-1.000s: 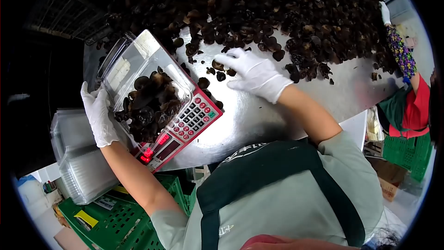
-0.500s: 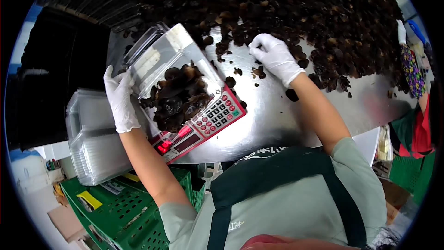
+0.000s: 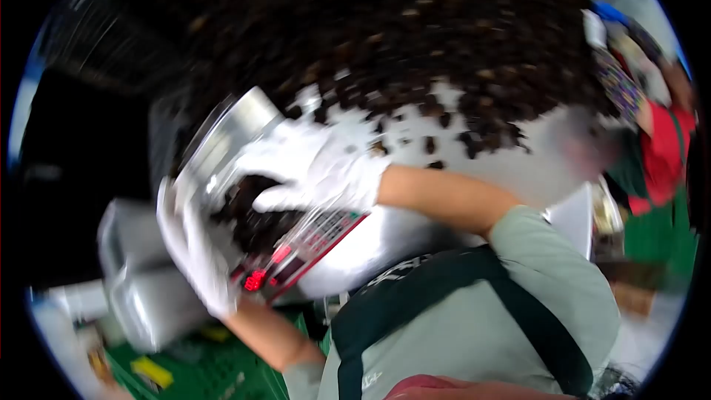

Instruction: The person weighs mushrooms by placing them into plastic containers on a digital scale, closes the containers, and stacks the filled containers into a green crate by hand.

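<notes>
A clear plastic box holding dark wood ear mushrooms (image 3: pixel 248 215) sits tilted in view on a red-and-white digital scale (image 3: pixel 315 244) with lit red digits. Its raised clear lid (image 3: pixel 222 141) points away from me. White-gloved, my left hand (image 3: pixel 194 248) is at the box's left side, its fingers along the outside and its thumb by the rim; blur softens the grip. My right hand (image 3: pixel 315 170), also gloved, reaches across above the box and scale. Its thumb is spread from the fingers, with nothing visible in it. The right fingertips blur against the lid.
A big heap of wood ear mushrooms (image 3: pixel 400 30) covers the far side of the metal table (image 3: pixel 378 244). Stacked clear boxes (image 3: pixel 137 296) stand at the left, above green crates (image 3: pixel 200 370). Another person's patterned sleeve (image 3: pixel 621 85) shows at the right.
My right hand has swung left from the loose mushrooms to over the box, its fingers spreading. My left hand remains at the box's side. The whole view has shifted and blurred.
</notes>
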Motion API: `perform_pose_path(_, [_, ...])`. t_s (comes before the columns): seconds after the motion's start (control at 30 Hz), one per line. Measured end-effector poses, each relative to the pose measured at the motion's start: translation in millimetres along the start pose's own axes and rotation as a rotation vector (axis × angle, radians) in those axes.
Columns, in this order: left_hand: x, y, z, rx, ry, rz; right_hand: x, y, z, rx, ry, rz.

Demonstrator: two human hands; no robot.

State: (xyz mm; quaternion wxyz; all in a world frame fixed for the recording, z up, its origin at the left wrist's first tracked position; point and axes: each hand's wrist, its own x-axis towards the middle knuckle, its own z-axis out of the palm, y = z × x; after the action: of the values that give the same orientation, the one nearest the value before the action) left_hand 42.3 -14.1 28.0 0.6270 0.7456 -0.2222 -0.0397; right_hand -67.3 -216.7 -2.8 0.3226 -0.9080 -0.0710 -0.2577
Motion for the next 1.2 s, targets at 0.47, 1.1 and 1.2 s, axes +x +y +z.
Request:
perform_pose_path(0.47, [-29.0, 6.6, 7.7, 0.971, -0.551, 0.735, -231.3, 73.7, -57.9, -0.686, -0.051, 0.758])
perform_pose_path(1.1, [30.8, 14.1, -54.9, 0.180, 0.228, 0.237, -213.2, 86.6, -71.2, -0.514, 0.220, 0.589])
perform_pose_path(1.2, [61.3, -13.5, -47.4, 0.297, 0.084, 0.078, -190.7, 63.9, -70.3, -0.328, 0.276, 0.597])
